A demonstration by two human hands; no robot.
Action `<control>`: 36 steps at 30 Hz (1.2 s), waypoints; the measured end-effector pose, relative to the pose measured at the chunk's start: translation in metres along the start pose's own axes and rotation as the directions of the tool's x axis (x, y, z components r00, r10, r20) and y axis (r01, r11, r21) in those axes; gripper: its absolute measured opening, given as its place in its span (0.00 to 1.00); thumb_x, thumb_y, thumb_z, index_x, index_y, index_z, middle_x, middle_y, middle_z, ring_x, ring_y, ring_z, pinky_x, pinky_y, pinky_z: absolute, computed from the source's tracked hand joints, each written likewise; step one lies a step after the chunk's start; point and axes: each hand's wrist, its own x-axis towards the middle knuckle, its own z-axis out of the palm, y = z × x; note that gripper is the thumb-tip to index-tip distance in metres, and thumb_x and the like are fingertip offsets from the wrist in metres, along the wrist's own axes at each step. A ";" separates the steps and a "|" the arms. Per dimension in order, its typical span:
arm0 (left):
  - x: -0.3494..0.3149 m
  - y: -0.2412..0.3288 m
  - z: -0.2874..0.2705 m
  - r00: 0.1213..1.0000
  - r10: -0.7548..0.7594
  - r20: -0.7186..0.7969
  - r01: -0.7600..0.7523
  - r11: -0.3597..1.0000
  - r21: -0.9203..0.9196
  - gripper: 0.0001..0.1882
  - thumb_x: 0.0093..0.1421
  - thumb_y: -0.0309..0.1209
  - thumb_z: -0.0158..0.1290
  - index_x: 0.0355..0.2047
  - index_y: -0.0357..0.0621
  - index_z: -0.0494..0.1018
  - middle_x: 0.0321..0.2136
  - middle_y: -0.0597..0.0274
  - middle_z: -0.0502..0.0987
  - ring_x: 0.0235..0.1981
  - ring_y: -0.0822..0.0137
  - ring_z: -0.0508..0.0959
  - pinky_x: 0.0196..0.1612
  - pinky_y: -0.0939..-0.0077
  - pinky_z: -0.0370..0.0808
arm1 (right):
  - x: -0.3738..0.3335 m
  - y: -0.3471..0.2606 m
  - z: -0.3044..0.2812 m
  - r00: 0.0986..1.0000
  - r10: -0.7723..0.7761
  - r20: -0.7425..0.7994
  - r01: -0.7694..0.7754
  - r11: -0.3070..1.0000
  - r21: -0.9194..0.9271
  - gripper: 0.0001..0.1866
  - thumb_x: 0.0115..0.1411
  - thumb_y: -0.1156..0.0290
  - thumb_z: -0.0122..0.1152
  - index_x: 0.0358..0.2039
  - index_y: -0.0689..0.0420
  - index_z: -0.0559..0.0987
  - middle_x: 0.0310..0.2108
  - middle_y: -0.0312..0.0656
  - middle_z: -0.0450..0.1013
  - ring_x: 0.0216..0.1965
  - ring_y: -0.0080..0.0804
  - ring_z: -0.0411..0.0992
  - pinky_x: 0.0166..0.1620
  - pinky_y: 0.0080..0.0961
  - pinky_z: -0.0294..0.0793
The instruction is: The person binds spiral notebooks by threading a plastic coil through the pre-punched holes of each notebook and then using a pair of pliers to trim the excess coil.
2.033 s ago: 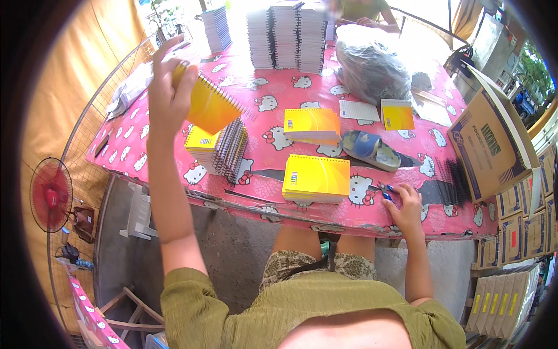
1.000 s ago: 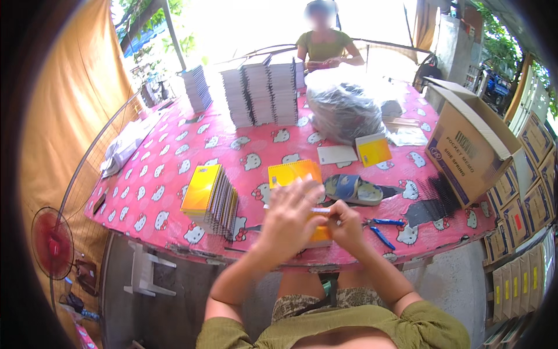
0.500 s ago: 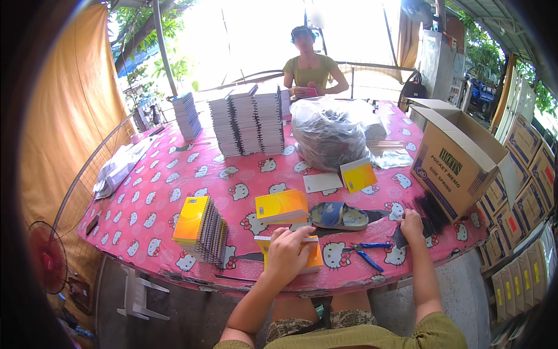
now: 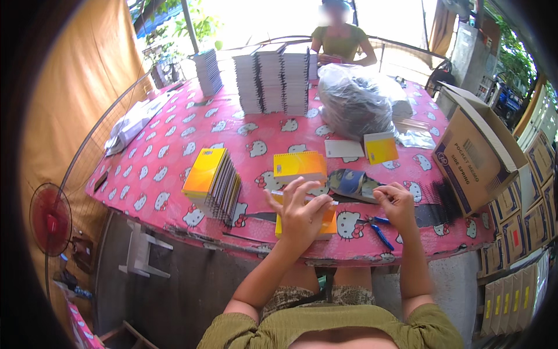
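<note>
My left hand (image 4: pixel 301 214) curls over the white upper edge of a small yellow-orange notebook (image 4: pixel 328 224) near the table's front edge, hiding most of it. To its right, my right hand (image 4: pixel 397 205) is closed in a pinch beside the slipper; what its fingertips hold is too small to make out. Blue-handled pliers (image 4: pixel 381 234) lie just below that hand. Behind the hands are another yellow-orange notebook pile (image 4: pixel 299 167) and a blue-grey slipper (image 4: pixel 353 185). On the left stands a stack of spiral-bound yellow notebooks (image 4: pixel 210 180).
Tall stacks of spiral notebooks (image 4: pixel 270 81) and a grey plastic bag (image 4: pixel 356 102) stand farther back. Black spiral coils (image 4: pixel 444 200) lie beside an open cardboard box (image 4: pixel 474 154) at right. A co-worker (image 4: pixel 340 43) sits across the pink patterned table (image 4: pixel 174 160).
My right hand has moved left from near the black coils toward my left hand. My left hand has lifted slightly with its fingers over the notebook's edge. The whole view has tilted downward.
</note>
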 end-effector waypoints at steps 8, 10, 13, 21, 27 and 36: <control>-0.009 -0.006 0.004 0.999 -0.021 0.044 0.024 0.997 -0.072 0.03 0.51 0.35 0.61 0.28 0.58 0.80 0.26 0.78 0.78 0.35 0.73 0.74 0.59 0.35 0.38 | -0.006 -0.055 0.039 0.956 0.088 0.281 -0.230 0.818 0.527 0.10 0.50 0.75 0.70 0.33 0.64 0.80 0.27 0.35 0.76 0.27 0.16 0.73 0.31 0.14 0.73; -0.009 -0.005 0.003 0.998 -0.038 0.045 0.041 0.995 -0.085 0.03 0.51 0.36 0.61 0.28 0.58 0.80 0.27 0.77 0.78 0.35 0.73 0.74 0.59 0.37 0.38 | -0.001 -0.047 0.037 0.927 0.102 0.360 -0.292 0.799 0.526 0.10 0.51 0.75 0.70 0.32 0.65 0.80 0.27 0.36 0.77 0.28 0.17 0.73 0.32 0.15 0.74; -0.009 -0.005 0.003 0.998 -0.050 0.041 0.054 0.993 -0.107 0.03 0.52 0.37 0.60 0.28 0.57 0.80 0.27 0.76 0.79 0.35 0.73 0.75 0.58 0.39 0.38 | 0.002 -0.051 0.036 0.926 0.106 0.362 -0.298 0.794 0.530 0.09 0.51 0.75 0.69 0.31 0.65 0.80 0.26 0.36 0.77 0.28 0.18 0.73 0.32 0.15 0.74; -0.010 -0.003 0.004 0.998 -0.057 0.005 0.057 0.994 -0.095 0.03 0.53 0.36 0.60 0.27 0.56 0.80 0.27 0.76 0.79 0.34 0.73 0.75 0.58 0.41 0.38 | 0.010 -0.052 0.036 0.928 0.007 0.373 -0.174 0.892 0.417 0.06 0.58 0.75 0.62 0.30 0.66 0.78 0.24 0.33 0.73 0.25 0.15 0.69 0.30 0.14 0.70; -0.010 -0.004 0.002 0.998 -0.064 0.002 0.064 0.994 -0.089 0.03 0.52 0.36 0.61 0.27 0.55 0.79 0.25 0.77 0.79 0.34 0.73 0.75 0.59 0.43 0.39 | 0.011 -0.067 0.026 0.893 0.054 0.446 -0.157 0.968 0.196 0.07 0.57 0.73 0.62 0.33 0.63 0.79 0.22 0.39 0.73 0.25 0.21 0.71 0.30 0.21 0.70; -0.008 -0.008 -0.006 0.993 -0.102 0.053 0.107 0.990 -0.096 0.06 0.51 0.36 0.61 0.30 0.54 0.79 0.33 0.73 0.79 0.38 0.71 0.75 0.59 0.48 0.41 | -0.003 -0.070 0.024 0.939 -0.162 0.303 0.117 0.980 0.162 0.13 0.55 0.72 0.60 0.42 0.58 0.76 0.30 0.45 0.70 0.30 0.42 0.72 0.34 0.34 0.71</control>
